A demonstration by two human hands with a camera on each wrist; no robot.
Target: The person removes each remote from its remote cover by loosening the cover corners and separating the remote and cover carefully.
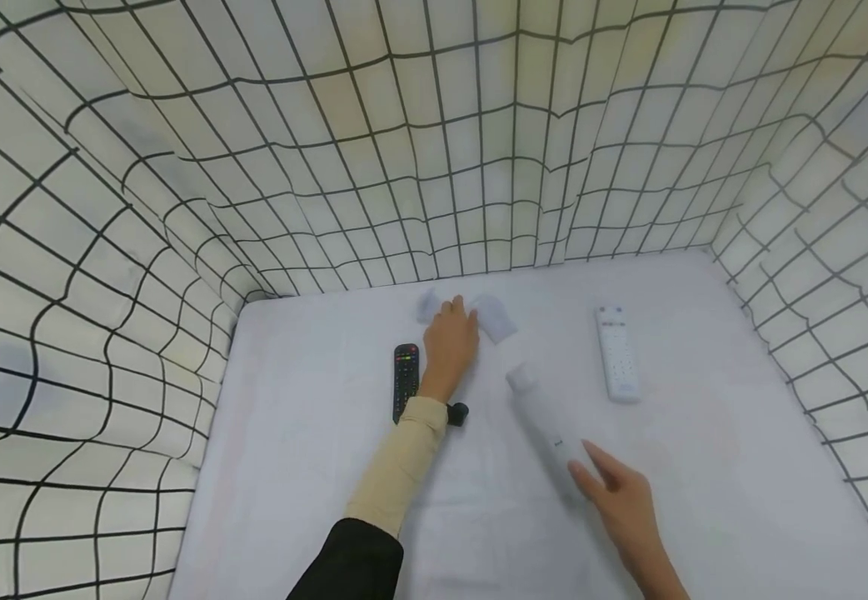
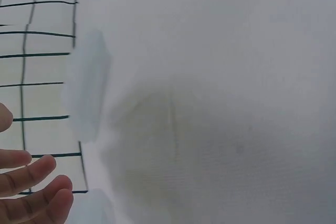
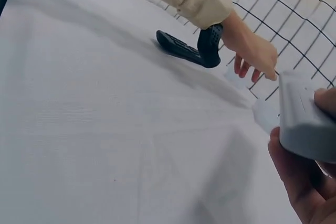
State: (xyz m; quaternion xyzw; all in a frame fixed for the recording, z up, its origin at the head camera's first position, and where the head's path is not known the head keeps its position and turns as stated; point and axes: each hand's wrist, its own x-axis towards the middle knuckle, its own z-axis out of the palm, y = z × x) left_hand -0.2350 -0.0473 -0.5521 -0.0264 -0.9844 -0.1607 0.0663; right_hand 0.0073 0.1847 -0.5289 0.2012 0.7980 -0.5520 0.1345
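My left hand reaches to the back of the white table, between two pale, bluish-white flat pieces. In the left wrist view its fingers are loosely bent and hold nothing; one pale piece lies a little apart from them. My right hand holds a long white object by its near end, thumb on one side and fingers on the other. Its rounded, blocky end fills the right edge of the right wrist view. The object's exact kind cannot be told.
A black remote control lies beside my left wrist, partly behind the sleeve. To the right lies a white remote control. White cloth with a black grid pattern rises along the table's back and sides.
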